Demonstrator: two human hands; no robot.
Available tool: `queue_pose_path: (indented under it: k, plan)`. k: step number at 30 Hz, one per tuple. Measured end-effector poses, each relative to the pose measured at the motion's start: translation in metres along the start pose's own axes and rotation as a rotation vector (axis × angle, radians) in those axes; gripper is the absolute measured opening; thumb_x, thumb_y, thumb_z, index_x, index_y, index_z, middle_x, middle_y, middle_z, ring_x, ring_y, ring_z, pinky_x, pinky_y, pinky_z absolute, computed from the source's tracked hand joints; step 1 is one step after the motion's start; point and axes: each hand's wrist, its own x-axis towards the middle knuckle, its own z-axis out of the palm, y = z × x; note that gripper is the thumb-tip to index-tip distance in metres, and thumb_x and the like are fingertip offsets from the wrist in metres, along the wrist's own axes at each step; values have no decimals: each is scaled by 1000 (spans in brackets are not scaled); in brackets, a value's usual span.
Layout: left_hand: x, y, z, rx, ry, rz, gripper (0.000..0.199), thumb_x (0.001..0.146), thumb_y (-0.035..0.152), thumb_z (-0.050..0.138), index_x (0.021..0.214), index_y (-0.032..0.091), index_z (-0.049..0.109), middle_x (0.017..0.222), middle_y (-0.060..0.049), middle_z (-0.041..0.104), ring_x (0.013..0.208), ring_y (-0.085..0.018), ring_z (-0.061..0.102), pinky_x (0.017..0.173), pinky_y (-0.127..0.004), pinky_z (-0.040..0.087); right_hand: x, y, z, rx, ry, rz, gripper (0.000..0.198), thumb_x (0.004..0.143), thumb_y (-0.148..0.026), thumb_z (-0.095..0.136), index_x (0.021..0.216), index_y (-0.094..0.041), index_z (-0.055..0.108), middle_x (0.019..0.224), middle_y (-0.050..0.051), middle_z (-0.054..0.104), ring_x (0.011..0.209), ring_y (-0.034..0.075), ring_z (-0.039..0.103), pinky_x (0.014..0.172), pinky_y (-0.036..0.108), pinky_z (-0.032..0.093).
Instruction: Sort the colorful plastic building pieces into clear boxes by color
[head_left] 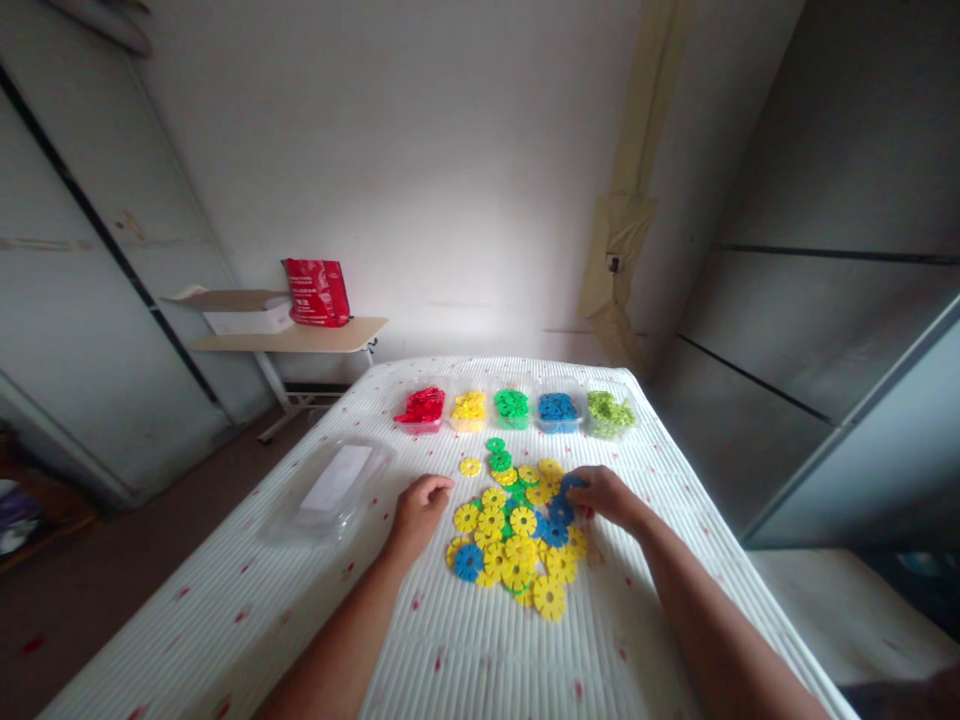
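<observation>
A loose pile of yellow, green and blue flower-shaped plastic discs [520,548] lies on the table in front of me. At the pile's right edge my right hand [606,496] pinches a blue disc [573,486], with other blue discs just below it. My left hand [421,512] rests left of the pile, its fingers curled closed with nothing visible in them. A single yellow disc [470,467] and a few green discs [500,460] lie beyond the pile.
Several clear tubs stand along the far side, holding red pieces [424,405], yellow pieces [469,408], green discs [511,403], blue discs [557,409] and light green pieces [609,409]. A clear plastic lid or box [330,490] lies at left. Behind, a side table [322,338] bears a red bag [316,292].
</observation>
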Motion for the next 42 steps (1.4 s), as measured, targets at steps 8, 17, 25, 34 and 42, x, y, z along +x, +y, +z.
queue_pose_path:
  k: [8, 17, 25, 34, 42]
  plan:
    - [-2, 3, -1, -2, 2, -11, 20, 68, 20, 48, 78, 16, 65, 76, -3, 67, 73, -16, 60, 68, -25, 48, 6, -9, 19, -546, 164, -50, 23, 73, -27, 50, 88, -17, 64, 88, 6, 60, 76, 14, 57, 67, 21, 39]
    - [-1, 2, -1, -18, 4, -9, 20, 67, 21, 49, 77, 17, 65, 73, -2, 66, 70, -15, 60, 67, -25, 48, 6, -4, 21, -507, 206, -70, 28, 71, -22, 53, 96, -18, 63, 92, 7, 60, 83, 17, 57, 69, 23, 39]
    - [-2, 7, -1, -15, 1, -8, 18, 68, 21, 49, 75, 16, 65, 72, -2, 66, 71, -15, 60, 67, -25, 48, 7, -9, 28, -506, 208, -8, 21, 71, -29, 54, 88, -21, 65, 91, 4, 61, 80, 16, 57, 65, 22, 38]
    - [-2, 8, -1, 13, -1, 6, 18, 69, 20, 49, 76, 17, 65, 75, -2, 67, 72, -15, 60, 67, -24, 48, 5, -20, 28, -607, 158, -16, 42, 76, -29, 48, 117, -22, 53, 105, 8, 54, 84, 18, 58, 67, 24, 39]
    - [-1, 4, 0, 61, -7, 40, 19, 70, 20, 47, 76, 16, 64, 76, -3, 67, 72, -15, 60, 69, -24, 48, 4, -22, 29, -651, 105, -87, 43, 74, -27, 49, 117, -27, 51, 107, 6, 51, 84, 18, 58, 66, 24, 38]
